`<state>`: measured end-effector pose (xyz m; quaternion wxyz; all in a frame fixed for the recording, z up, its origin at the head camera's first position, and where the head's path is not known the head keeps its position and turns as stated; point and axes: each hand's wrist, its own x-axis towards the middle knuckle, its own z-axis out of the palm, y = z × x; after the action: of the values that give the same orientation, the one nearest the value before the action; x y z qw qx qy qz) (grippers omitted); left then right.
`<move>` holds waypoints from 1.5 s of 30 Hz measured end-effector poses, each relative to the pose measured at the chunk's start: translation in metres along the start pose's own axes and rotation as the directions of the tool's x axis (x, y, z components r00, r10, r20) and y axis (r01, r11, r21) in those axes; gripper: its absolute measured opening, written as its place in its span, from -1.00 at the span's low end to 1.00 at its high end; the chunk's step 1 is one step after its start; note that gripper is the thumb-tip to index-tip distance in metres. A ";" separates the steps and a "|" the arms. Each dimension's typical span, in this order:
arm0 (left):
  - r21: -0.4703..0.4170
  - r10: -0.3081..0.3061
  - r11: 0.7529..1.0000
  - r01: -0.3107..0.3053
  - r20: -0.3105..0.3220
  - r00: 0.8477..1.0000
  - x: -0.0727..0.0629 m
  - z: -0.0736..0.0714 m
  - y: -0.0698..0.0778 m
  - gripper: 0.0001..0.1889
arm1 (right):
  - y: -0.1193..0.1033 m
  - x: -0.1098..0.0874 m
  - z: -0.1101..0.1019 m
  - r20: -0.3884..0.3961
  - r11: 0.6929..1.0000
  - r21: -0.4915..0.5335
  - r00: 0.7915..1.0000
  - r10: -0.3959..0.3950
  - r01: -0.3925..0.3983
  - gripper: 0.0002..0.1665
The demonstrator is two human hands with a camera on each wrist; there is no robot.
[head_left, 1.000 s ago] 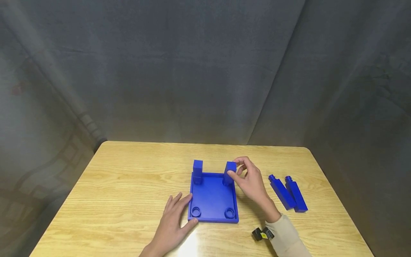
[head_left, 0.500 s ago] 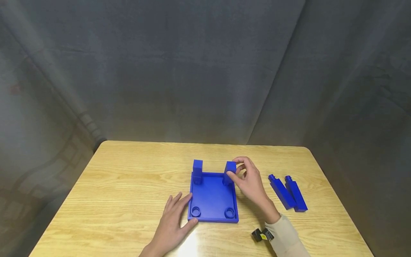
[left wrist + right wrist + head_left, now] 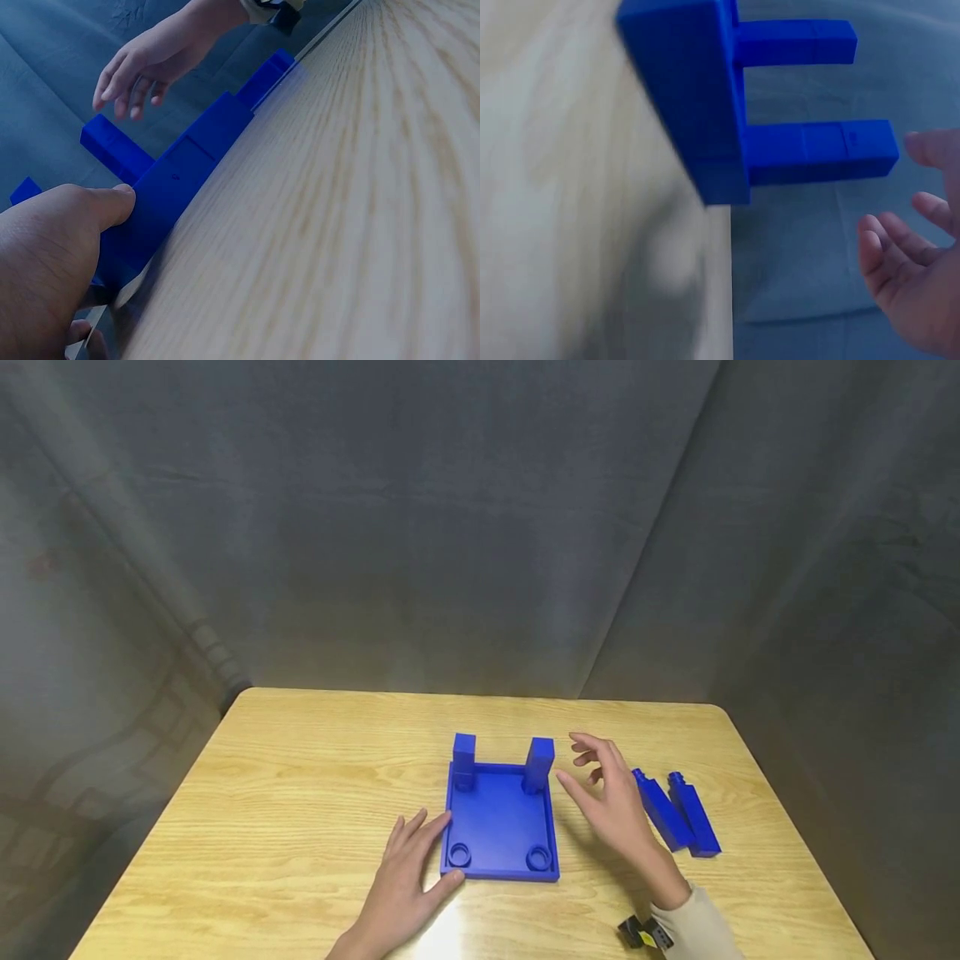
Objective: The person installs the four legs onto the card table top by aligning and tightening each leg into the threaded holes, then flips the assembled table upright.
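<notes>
A square blue tray-like base (image 3: 497, 822) with raised edges lies on the table. Two blue square legs stand upright at its far corners, the left leg (image 3: 463, 762) and the right leg (image 3: 538, 766). Round sockets, such as the near right one (image 3: 538, 858), show at the near corners. My left hand (image 3: 405, 881) rests at the near left corner, thumb on the front edge and forefinger on the left side, fingers mostly straight. Apart from the right leg, my right hand (image 3: 611, 797) hovers with loosely bent fingers and holds nothing; the right wrist view shows a gap between thumb and leg (image 3: 821, 152).
Two more blue legs with threaded ends lie side by side on the right, a nearer one (image 3: 666, 814) partly behind my right hand and an outer one (image 3: 695, 818). The wooden table (image 3: 300, 777) ends at a grey curtain (image 3: 420, 568).
My right hand has let go of the far right leg and moved right, towards the loose legs. That leg stays upright. My left hand has stayed at the base's corner.
</notes>
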<state>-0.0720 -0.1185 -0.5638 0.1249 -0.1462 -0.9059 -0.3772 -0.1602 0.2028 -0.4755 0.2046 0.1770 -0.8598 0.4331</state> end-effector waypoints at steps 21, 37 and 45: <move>-0.018 -0.019 1.000 0.019 0.006 1.000 0.000 0.001 0.001 -0.21 | 0.017 -0.068 -0.058 -0.163 0.992 -0.099 0.985 0.056 -0.073 -0.21; -0.028 -0.024 0.999 0.025 0.027 0.999 -0.001 -0.006 0.000 -0.19 | 0.042 -0.088 -0.075 -0.322 0.973 0.035 0.919 0.228 -0.229 -0.30; -0.024 -0.024 0.999 0.025 0.026 0.999 -0.001 -0.005 0.000 -0.19 | 0.064 -0.095 -0.081 -0.348 0.965 -0.076 0.914 0.210 -0.251 -0.23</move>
<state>-0.0708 -0.1224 -0.5601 0.1070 -0.1413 -0.9046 -0.3877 -0.0934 0.3166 -0.5228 0.3063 -0.0149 -0.8512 0.4259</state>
